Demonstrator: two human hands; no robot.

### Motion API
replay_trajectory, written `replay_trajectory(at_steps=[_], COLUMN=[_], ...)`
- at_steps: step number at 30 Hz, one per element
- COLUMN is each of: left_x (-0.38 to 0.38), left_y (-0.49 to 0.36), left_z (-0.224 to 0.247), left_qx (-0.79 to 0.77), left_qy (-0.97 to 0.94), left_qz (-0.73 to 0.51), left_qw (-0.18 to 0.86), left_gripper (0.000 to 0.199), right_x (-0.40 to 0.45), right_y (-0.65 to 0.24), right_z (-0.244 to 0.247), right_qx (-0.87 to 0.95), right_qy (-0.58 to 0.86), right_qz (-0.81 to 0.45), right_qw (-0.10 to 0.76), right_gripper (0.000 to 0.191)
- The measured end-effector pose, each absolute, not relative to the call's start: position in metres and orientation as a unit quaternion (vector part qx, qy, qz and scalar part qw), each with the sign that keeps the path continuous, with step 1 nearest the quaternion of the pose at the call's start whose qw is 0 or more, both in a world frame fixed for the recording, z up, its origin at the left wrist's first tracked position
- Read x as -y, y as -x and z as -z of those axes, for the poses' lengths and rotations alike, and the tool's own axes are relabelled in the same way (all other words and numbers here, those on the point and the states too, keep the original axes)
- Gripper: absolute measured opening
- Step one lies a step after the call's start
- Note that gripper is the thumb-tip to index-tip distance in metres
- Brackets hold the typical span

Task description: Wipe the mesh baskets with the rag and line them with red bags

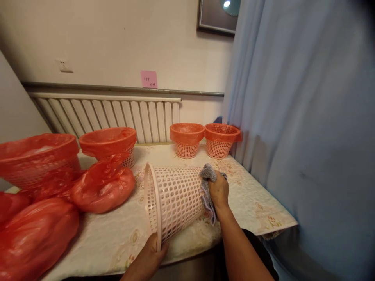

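Note:
A pale pink plastic wastebasket [181, 195] with a perforated wall lies tipped on its side over the table, its wide mouth facing left. My left hand [155, 249] grips the rim at its lower edge, the thumb outside; some of the fingers are hidden. At the basket's base end, my right hand [219, 190] is closed around a grey cleaning cloth [207, 181] with a purple edge. The cloth presses against the bottom of the basket.
Two baskets with red bag liners, a left one [187, 144] and a right one [221, 142], stand at the back. Further lined baskets [108, 142] and tied red bags [104, 187] fill the table's left side. A blue curtain [293, 117] hangs along the right; a radiator [117, 117] stands behind.

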State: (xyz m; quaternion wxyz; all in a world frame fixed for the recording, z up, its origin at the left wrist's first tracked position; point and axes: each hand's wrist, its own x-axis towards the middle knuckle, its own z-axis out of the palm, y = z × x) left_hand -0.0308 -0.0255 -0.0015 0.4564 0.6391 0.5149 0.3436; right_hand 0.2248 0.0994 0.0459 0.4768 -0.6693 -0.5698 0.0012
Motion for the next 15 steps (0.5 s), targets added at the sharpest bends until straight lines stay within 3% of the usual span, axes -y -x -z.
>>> replay_trajectory(at_steps=[9, 15], left_x=[0.008, 0.009], left_y=[0.015, 0.011], left_z=[-0.046, -0.046], left_qx=[-0.484, -0.474], left_qy=[-0.524, -0.558], left_qz=[-0.488, -0.46], left_qw=[0.503, 0.503], left_gripper=[0.053, 0.045], right_x=[-0.095, -0.082], right_y=[-0.216, -0.196], right_z=[-0.046, -0.053], right_qx=[0.587, 0.611], right_qy=[0.661, 0.632], right_qz=[-0.004, -0.021], right_qw=[0.467, 0.476], right_gripper=[0.022, 0.027])
